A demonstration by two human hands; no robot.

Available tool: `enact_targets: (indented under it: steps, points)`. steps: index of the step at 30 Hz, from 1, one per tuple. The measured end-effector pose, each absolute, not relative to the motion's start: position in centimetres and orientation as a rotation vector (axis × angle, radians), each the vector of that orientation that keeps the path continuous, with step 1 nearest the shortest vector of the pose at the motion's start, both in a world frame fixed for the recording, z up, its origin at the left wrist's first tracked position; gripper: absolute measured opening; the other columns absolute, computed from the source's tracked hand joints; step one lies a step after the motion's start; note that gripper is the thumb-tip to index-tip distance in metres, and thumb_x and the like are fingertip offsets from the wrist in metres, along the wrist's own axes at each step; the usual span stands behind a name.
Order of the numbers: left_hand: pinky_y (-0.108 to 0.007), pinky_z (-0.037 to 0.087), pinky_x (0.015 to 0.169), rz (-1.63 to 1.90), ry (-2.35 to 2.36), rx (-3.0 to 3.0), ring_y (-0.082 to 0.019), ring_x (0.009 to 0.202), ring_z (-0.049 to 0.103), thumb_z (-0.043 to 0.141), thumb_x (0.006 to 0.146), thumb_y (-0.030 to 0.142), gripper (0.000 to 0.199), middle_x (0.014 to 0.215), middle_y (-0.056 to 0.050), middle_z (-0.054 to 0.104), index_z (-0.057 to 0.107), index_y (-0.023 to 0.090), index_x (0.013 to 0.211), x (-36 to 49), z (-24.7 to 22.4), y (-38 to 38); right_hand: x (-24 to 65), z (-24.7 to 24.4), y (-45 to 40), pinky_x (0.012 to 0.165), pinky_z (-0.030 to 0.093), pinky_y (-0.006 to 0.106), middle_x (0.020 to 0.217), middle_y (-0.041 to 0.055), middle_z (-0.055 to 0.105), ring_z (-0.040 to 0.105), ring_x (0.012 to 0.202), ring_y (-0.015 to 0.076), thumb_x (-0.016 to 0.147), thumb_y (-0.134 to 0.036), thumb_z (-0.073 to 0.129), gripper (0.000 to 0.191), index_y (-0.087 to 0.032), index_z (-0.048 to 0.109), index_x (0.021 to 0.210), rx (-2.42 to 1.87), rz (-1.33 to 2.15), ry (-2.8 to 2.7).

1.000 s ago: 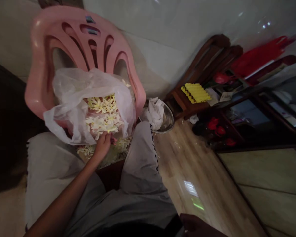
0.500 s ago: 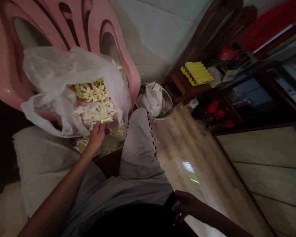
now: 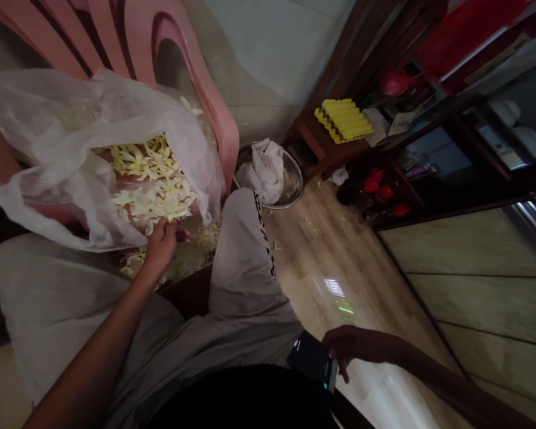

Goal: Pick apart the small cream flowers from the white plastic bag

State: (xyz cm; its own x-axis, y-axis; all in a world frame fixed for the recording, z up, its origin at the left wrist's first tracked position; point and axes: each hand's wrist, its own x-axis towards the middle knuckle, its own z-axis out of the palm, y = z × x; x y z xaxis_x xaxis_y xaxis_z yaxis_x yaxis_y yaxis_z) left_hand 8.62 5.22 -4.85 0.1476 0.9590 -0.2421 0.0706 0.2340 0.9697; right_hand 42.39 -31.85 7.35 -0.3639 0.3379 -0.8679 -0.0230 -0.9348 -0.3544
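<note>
The fingers [image 3: 163,229] of the left hand [image 3: 161,247] are loosely curled and press into a heap of narrow, cream-yellow flowers [image 3: 154,199], though I cannot tell whether they are gripping any. The flowers lie in the mouth of a translucent white plastic bag [image 3: 58,113], which rests against a pink plastic chair [image 3: 205,101]. More of the flowers [image 3: 178,262] lie just below the bag, beside the left hand and near the grey trousers [image 3: 243,262] over the person's knee. The right hand [image 3: 351,345] is well apart, partly open, with its fingertips at the edge of a black smartphone [image 3: 310,357], and I cannot tell whether it has a firm hold. Beyond the knee, a steel bowl [image 3: 295,190] holds crumpled white cloth or paper [image 3: 263,173], and a few stray petals [image 3: 277,245] lie on the wood-look floor [image 3: 339,256]. Farther off, a yellow moulded tray [image 3: 343,121] sits on a dark wooden seat [image 3: 312,137], near red objects [image 3: 377,182] on a low shelf.
</note>
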Motion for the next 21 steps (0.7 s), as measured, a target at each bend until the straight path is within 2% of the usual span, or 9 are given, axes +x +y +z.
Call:
enact_targets:
  steps: [7,13,19,21]
  points:
    - [-0.031,0.057,0.059,0.880,1.247,1.149,-0.017,0.053,0.065,0.046,0.091,0.031,0.014,0.061,0.002,0.067,0.053,0.022,0.084,8.8,-4.4,5.1,43.0,8.6,-31.3,0.066,0.053,0.029,0.076,0.0037,0.067,0.066,0.062,0.0131,0.082,-0.042,0.073,0.033,-0.011,0.069,0.091,-1.633,2.404,-0.531]
    - [-0.033,0.057,0.056,0.862,1.264,1.127,-0.019,0.053,0.065,0.048,0.091,0.033,0.015,0.059,0.001,0.065,0.054,0.022,0.083,9.0,-4.4,5.1,43.3,8.0,-32.0,0.073,0.056,0.033,0.080,0.0039,0.067,0.067,0.072,0.0148,0.080,-0.037,0.075,0.029,-0.012,0.071,0.092,-1.617,2.374,-0.504]
    - [-0.036,0.058,0.061,0.865,1.245,1.177,-0.020,0.057,0.067,0.046,0.092,0.033,0.016,0.064,-0.001,0.068,0.055,0.022,0.085,8.8,-5.3,5.1,40.7,8.0,-31.9,0.075,0.056,0.033,0.081,0.0068,0.070,0.070,0.071,0.0159,0.078,-0.048,0.077,0.043,-0.010,0.069,0.096,-1.644,2.265,-0.381]
    - [-0.035,0.057,0.059,0.886,1.238,1.177,-0.021,0.057,0.066,0.047,0.093,0.035,0.017,0.064,-0.001,0.066,0.054,0.022,0.085,8.7,-5.5,5.1,38.3,8.1,-31.5,0.070,0.056,0.030,0.078,0.0069,0.070,0.070,0.068,0.0165,0.079,-0.053,0.075,0.049,-0.010,0.067,0.101,-1.707,2.173,-0.332]
